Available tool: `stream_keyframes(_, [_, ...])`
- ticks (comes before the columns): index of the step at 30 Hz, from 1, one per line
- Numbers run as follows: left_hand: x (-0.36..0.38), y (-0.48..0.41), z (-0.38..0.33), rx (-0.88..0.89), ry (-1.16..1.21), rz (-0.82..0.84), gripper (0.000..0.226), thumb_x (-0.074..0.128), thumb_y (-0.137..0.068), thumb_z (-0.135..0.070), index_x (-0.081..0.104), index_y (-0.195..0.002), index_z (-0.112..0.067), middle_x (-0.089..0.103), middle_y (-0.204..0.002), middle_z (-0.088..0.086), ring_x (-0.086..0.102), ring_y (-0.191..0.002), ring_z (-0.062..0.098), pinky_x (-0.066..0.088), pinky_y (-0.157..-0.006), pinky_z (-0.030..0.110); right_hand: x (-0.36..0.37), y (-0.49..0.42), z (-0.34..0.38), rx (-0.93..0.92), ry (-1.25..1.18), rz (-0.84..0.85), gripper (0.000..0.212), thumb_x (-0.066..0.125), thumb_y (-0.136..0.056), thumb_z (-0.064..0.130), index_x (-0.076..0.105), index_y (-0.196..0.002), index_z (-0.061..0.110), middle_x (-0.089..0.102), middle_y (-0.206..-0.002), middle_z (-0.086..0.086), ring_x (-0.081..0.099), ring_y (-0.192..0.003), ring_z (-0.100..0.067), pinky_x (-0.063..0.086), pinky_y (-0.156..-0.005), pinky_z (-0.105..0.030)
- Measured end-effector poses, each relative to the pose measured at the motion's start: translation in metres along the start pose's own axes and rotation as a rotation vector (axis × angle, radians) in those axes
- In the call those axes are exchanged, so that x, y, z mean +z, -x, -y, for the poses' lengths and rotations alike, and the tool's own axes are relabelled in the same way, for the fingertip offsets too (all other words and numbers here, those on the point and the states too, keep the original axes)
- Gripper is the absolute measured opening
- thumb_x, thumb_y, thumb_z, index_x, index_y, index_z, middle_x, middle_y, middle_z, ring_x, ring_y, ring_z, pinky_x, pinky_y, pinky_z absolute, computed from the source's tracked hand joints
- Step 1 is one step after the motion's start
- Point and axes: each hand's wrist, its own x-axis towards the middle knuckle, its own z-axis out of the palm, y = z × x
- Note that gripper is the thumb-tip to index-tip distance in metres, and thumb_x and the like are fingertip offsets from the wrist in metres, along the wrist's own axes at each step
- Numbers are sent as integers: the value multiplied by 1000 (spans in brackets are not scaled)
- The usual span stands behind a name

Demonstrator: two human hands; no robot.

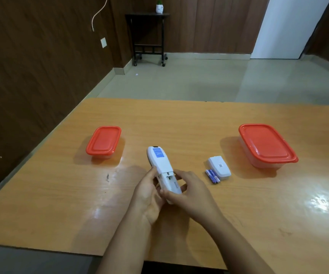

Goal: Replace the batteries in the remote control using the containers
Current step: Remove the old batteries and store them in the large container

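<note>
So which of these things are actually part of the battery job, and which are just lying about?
Part of the job:
remote control, gripped by left hand and right hand
loose white cover
two blue batteries
small red-lidded container
large red-lidded container

Just lying about:
black side table
white plant pot
wall socket

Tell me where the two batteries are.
Head view: the batteries lie on the table right of the right hand, beside the white cover's near-left edge.
</note>
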Motion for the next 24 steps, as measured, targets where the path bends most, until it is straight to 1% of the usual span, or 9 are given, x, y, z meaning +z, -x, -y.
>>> stream_keyframes(2, [3, 2, 0, 9, -68, 9, 37, 40, -98, -36, 58, -120, -13, 70, -102, 12, 70, -82, 25, 57, -55, 31, 1, -3, -4, 8, 32, -63, 56, 71, -68, 43, 59, -122, 33, 61, -108, 10, 58, -92, -6, 48, -80, -27])
stream_keyframes(5, [6, 4, 1, 52, -192, 4, 35, 40, -97, -40, 60, -115, -19, 69, -113, 6, 67, -100, 20, 54, -81, 34, -4, -6, -10, 32, 35, -131, 46, 69, -67, 41, 64, -112, 31, 66, -103, 12, 61, -87, -7, 50, -76, -28])
stream_keyframes(7, [7, 6, 2, 132, -283, -25, 31, 39, -98, -38, 54, -122, -26, 64, -118, -4, 60, -113, 13, 43, -99, 35, -8, -7, -15, 42, 76, -193, 40, 67, -71, 43, 65, -109, 30, 68, -100, 13, 62, -88, -6, 50, -76, -29])
stream_keyframes(9, [8, 8, 1, 237, -382, -87, 36, 39, -99, -35, 42, -135, -32, 53, -130, -9, 47, -127, 11, 34, -109, 36, -11, -10, -19, 46, 148, -240, 36, 66, -74, 45, 66, -104, 26, 69, -97, 11, 61, -89, -8, 50, -76, -32])
stream_keyframes(12, [6, 9, -1, 307, -431, -151, 41, 40, -99, -32, 40, -140, -31, 46, -141, -7, 43, -131, 12, 34, -108, 34, -9, -14, -25, 50, 208, -261, 38, 66, -74, 45, 65, -106, 24, 69, -99, 10, 61, -92, -11, 50, -75, -33])
stream_keyframes(16, [5, 9, -3, 273, -361, -172, 34, 40, -99, -34, 48, -131, -28, 54, -134, -2, 53, -120, 15, 39, -101, 36, -3, -15, -23, 70, 286, -238, 44, 65, -74, 51, 59, -110, 26, 63, -104, 13, 57, -96, -10, 46, -71, -31])
stream_keyframes(19, [6, 9, -3, 300, -368, -161, 32, 40, -99, -32, 50, -129, -27, 58, -127, -3, 57, -113, 14, 40, -97, 36, -13, -16, -24, 79, 257, -251, 42, 60, -79, 57, 62, -109, 28, 63, -106, 14, 59, -93, -8, 40, -69, -28])
stream_keyframes(22, [11, 10, -1, 345, -401, -85, 29, 39, -99, -30, 55, -123, -26, 64, -120, -5, 62, -104, 12, 42, -93, 34, -42, -19, -35, 76, 113, -473, 32, 62, -83, 46, 68, -104, 23, 68, -103, 7, 62, -86, -12, 45, -73, -28])
stream_keyframes(24, [15, 10, 1, 329, -418, -27, 29, 40, -99, -30, 59, -120, -25, 67, -114, -5, 64, -100, 13, 45, -89, 31, -67, -22, -50, 96, 17, -677, 27, 64, -84, 33, 69, -106, 18, 70, -104, -1, 63, -89, -18, 47, -80, -31])
